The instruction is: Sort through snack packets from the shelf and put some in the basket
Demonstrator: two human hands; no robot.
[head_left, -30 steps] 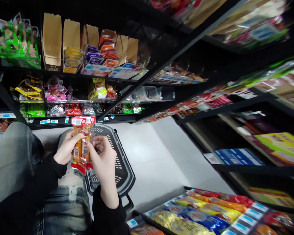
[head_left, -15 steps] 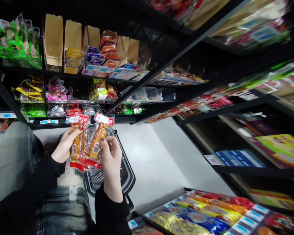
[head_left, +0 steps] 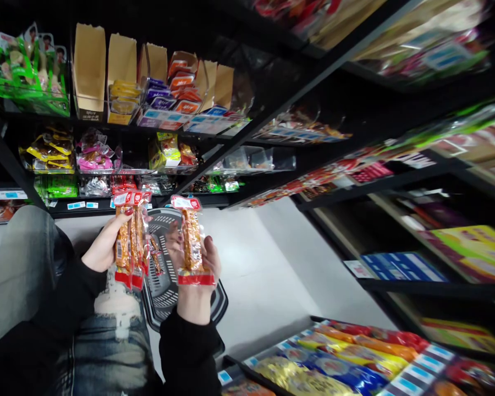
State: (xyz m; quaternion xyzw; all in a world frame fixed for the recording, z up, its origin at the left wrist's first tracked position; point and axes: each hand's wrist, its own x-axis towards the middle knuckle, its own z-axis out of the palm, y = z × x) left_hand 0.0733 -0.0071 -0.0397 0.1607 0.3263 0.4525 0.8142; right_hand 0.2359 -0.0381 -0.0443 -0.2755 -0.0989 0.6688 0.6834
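My left hand (head_left: 105,242) is closed round several snack packets (head_left: 132,236), clear with orange-brown contents and red ends, held upright above my knee. Apart from these, on the right, my right hand (head_left: 208,258) holds a single snack packet (head_left: 192,239) of the same look, with its front facing me. Fingers show on both sides of that packet, and the palm lies behind it. Under both hands a dark slotted shopping basket (head_left: 159,300) stands on the floor, with a small brown-red item (head_left: 155,256) visible near the left-hand packets.
Black shelves (head_left: 268,110) with bagged snacks rise ahead and to the right. Cardboard display boxes (head_left: 89,66) line the upper shelf. At the lower right a low display (head_left: 334,357) holds colourful bags. Pale floor (head_left: 256,264) lies right of the basket.
My right hand has moved right with one packet, parting it from the others, and has turned its front towards me. My left hand has shifted slightly left with its packets.
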